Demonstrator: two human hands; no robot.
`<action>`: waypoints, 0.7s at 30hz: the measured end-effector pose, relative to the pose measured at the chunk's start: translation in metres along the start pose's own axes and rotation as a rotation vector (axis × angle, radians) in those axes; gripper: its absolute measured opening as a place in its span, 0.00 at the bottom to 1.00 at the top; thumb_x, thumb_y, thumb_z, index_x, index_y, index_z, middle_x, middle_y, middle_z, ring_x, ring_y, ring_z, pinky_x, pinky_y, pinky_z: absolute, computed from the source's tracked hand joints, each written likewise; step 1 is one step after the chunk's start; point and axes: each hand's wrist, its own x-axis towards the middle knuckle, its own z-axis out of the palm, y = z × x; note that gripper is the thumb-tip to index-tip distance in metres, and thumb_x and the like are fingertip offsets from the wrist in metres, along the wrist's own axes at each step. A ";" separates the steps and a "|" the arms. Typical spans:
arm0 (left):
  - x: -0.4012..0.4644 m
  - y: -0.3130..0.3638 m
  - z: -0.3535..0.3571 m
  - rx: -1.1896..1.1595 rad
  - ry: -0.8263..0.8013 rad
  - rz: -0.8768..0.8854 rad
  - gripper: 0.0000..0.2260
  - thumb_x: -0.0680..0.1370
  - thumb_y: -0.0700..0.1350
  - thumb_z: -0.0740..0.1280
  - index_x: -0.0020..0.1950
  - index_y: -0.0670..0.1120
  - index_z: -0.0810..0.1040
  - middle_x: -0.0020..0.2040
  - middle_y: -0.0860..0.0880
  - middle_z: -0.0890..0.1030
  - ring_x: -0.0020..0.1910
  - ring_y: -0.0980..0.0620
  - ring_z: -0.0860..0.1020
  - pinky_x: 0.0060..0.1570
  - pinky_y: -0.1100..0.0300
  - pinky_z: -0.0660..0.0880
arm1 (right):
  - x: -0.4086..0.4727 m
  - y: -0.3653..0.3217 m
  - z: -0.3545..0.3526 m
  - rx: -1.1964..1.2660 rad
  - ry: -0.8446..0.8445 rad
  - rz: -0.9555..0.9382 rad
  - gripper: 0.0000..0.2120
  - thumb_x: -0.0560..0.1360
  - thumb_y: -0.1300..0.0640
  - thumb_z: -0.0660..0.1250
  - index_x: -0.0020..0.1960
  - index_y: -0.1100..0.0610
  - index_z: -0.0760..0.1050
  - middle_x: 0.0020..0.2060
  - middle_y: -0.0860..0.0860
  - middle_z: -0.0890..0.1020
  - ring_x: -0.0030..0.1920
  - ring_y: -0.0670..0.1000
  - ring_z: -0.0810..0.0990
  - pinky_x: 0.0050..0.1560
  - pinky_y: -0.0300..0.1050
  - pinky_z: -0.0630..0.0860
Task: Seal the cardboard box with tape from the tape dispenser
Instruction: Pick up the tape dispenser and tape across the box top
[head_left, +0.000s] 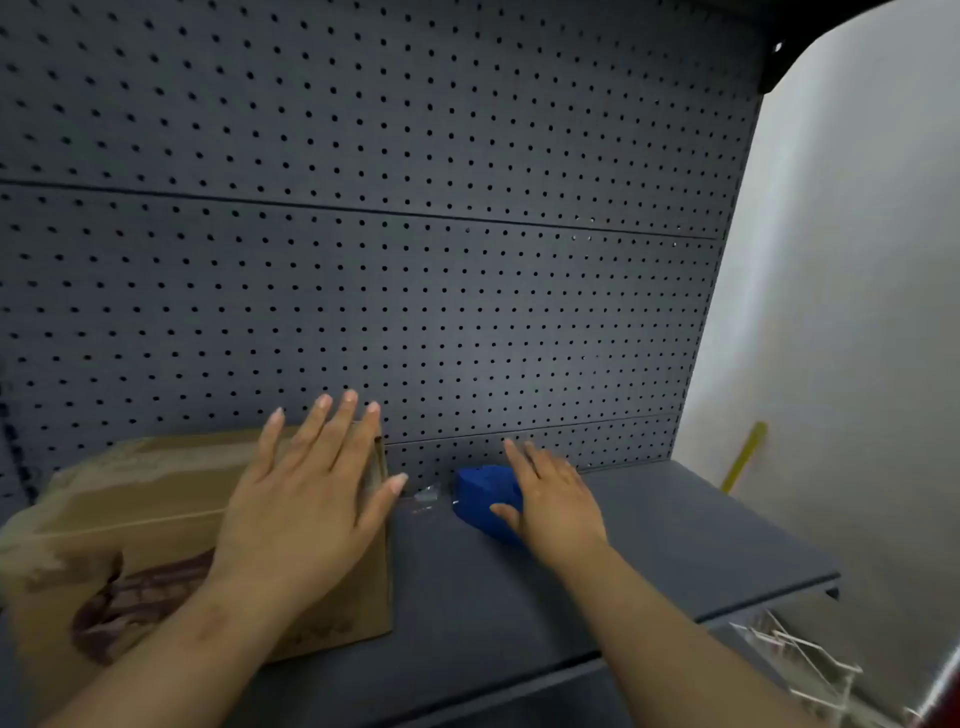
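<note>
The left hand (306, 499) rests on the cardboard box (156, 525), fingers spread. Right of the box, the right hand (556, 499) reaches the blue tape dispenser (480, 496), fingers open, not gripping. Taping has not started, I think.

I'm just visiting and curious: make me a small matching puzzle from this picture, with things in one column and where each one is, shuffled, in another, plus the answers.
Things:
1. left hand
2. right hand
3. cardboard box
4. yellow strip

Places:
A. on the left part of the shelf
B. on the blue tape dispenser
C. by the white wall at far right
D. spread open over the box's right end

Pairs: 1-D, 2-B, 3-A, 4-C
</note>
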 end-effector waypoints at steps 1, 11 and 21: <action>0.000 0.002 0.000 -0.006 0.007 -0.005 0.30 0.77 0.62 0.47 0.71 0.44 0.65 0.70 0.44 0.70 0.69 0.48 0.65 0.69 0.53 0.41 | 0.002 0.002 0.004 0.008 -0.028 0.015 0.35 0.76 0.42 0.57 0.74 0.50 0.42 0.76 0.53 0.53 0.74 0.55 0.53 0.74 0.50 0.50; -0.001 0.009 0.000 0.090 0.000 -0.113 0.30 0.77 0.62 0.47 0.72 0.45 0.64 0.70 0.45 0.69 0.70 0.51 0.60 0.70 0.53 0.41 | 0.019 0.014 0.041 -0.064 -0.167 0.081 0.38 0.75 0.42 0.60 0.75 0.52 0.43 0.61 0.58 0.73 0.60 0.58 0.72 0.63 0.51 0.68; -0.005 0.000 -0.006 0.092 0.020 -0.131 0.30 0.77 0.61 0.45 0.72 0.45 0.63 0.71 0.45 0.69 0.70 0.50 0.61 0.69 0.54 0.40 | 0.024 0.022 0.053 0.001 -0.112 0.008 0.29 0.77 0.54 0.60 0.74 0.51 0.52 0.61 0.54 0.73 0.57 0.55 0.75 0.59 0.51 0.71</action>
